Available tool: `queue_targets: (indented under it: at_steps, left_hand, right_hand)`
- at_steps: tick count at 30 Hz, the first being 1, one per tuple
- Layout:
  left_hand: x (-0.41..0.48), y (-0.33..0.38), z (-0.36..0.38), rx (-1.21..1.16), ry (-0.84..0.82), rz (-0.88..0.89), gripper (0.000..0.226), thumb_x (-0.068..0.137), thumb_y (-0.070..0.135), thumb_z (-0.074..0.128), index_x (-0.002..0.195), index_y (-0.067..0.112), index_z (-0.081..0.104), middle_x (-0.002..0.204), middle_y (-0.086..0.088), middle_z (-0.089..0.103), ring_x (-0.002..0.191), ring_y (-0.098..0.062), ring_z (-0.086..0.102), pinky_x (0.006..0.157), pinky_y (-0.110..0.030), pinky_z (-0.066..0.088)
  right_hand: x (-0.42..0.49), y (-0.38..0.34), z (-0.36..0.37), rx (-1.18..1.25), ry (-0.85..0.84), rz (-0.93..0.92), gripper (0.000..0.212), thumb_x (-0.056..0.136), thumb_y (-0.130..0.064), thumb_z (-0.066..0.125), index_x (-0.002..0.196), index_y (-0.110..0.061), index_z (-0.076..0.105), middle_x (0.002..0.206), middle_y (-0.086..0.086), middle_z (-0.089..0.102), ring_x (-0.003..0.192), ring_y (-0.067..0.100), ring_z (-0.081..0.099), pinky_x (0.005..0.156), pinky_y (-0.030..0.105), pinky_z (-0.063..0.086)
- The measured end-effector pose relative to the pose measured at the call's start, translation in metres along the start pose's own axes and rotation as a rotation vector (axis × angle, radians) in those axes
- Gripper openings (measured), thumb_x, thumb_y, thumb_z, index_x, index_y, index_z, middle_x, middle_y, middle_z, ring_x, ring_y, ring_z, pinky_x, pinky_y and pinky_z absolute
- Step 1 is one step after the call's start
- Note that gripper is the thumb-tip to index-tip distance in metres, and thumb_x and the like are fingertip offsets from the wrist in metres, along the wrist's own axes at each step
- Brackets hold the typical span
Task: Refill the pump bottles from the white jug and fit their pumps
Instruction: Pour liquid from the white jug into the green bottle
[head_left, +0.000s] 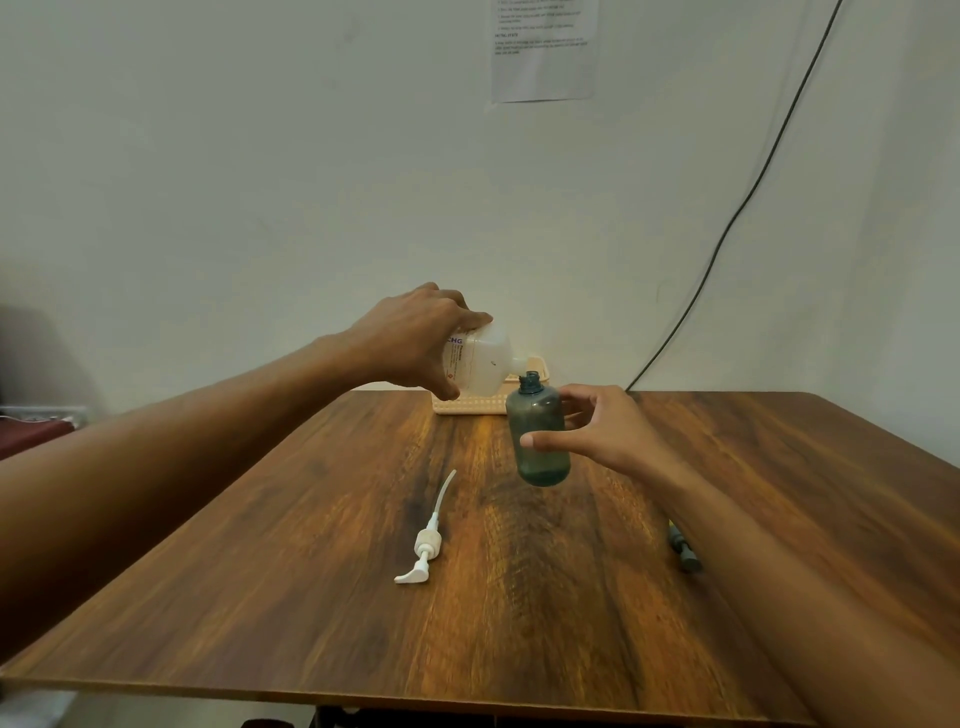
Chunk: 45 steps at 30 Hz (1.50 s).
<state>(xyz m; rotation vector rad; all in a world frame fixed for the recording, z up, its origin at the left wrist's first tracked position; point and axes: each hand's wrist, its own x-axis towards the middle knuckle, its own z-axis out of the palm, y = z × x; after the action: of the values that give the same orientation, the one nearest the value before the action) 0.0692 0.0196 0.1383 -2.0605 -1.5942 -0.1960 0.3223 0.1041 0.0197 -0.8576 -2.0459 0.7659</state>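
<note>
Left hand (415, 338) clasping tipped translucent white jug (478, 364); right hand (602, 431) around smoky-teal bottle (537, 436).

the words on the paper (544, 49) high above the hands are too small to read. the right arm hides most of a dark pump (684, 550).

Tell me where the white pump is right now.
In the head view, the white pump lies loose on the table, left of centre, nearer the person than the green bottle and under the left arm's side; neither hand touches it.
</note>
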Motion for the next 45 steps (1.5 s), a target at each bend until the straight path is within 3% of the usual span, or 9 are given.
queue_targets:
  at_steps: [6,13,24,32,39,45]
  left_hand:
    - [0.0007,0.0001,0.0006,-0.006,-0.004,0.001,0.103,0.07,0.056,0.086,0.157,0.028,0.039,0.137,0.001,0.057,0.126,-0.021,0.048,0.086,-0.031,0.049]
    - [0.0016,-0.0017,0.0044,-0.015,0.014,0.002,0.103,0.07,0.055,0.086,0.157,0.027,0.039,0.138,0.001,0.057,0.126,-0.021,0.049,0.083,-0.026,0.043]
    - [0.002,-0.0034,0.0067,-0.013,0.017,0.004,0.104,0.068,0.057,0.086,0.157,0.028,0.039,0.136,0.002,0.058,0.124,-0.02,0.049,0.082,-0.027,0.045]
    - [0.0018,-0.0031,0.0069,0.002,0.016,0.008,0.104,0.068,0.059,0.085,0.157,0.029,0.039,0.136,0.002,0.058,0.124,-0.02,0.049,0.084,-0.03,0.049]
    - [0.0014,-0.0027,0.0057,0.005,0.015,0.011,0.103,0.069,0.058,0.085,0.157,0.029,0.039,0.137,0.002,0.058,0.125,-0.021,0.049,0.083,-0.028,0.045]
    - [0.001,-0.0023,0.0044,0.001,0.008,0.009,0.103,0.07,0.057,0.085,0.157,0.029,0.039,0.137,0.002,0.057,0.125,-0.02,0.049,0.085,-0.029,0.048]
  right_hand:
    - [-0.0013,-0.0024,0.0,-0.006,0.0,0.01,0.068,0.071,-0.047,0.095,0.133,-0.03,0.071,0.125,-0.008,0.074,0.114,0.011,0.068,0.083,0.021,0.055]
    - [-0.0028,-0.0033,-0.0003,-0.006,0.002,0.012,0.072,0.073,-0.044,0.095,0.138,-0.026,0.07,0.133,-0.002,0.074,0.12,0.016,0.068,0.093,0.029,0.058]
    - [-0.0034,-0.0055,-0.0003,-0.017,-0.005,0.022,0.069,0.075,-0.042,0.094,0.138,-0.025,0.069,0.136,0.0,0.073,0.119,0.015,0.066,0.085,0.022,0.055]
    - [-0.0046,-0.0043,0.0004,-0.009,-0.007,0.018,0.069,0.073,-0.044,0.095,0.135,-0.027,0.071,0.132,-0.002,0.074,0.119,0.016,0.067,0.097,0.034,0.059]
    - [-0.0009,0.0009,0.0014,-0.006,-0.016,0.025,0.067,0.069,-0.049,0.095,0.13,-0.034,0.071,0.118,-0.014,0.071,0.11,0.007,0.066,0.082,0.021,0.054]
    - [0.0018,0.0039,0.002,-0.009,-0.008,0.026,0.066,0.067,-0.053,0.095,0.127,-0.037,0.071,0.116,-0.017,0.071,0.109,0.003,0.066,0.082,0.021,0.055]
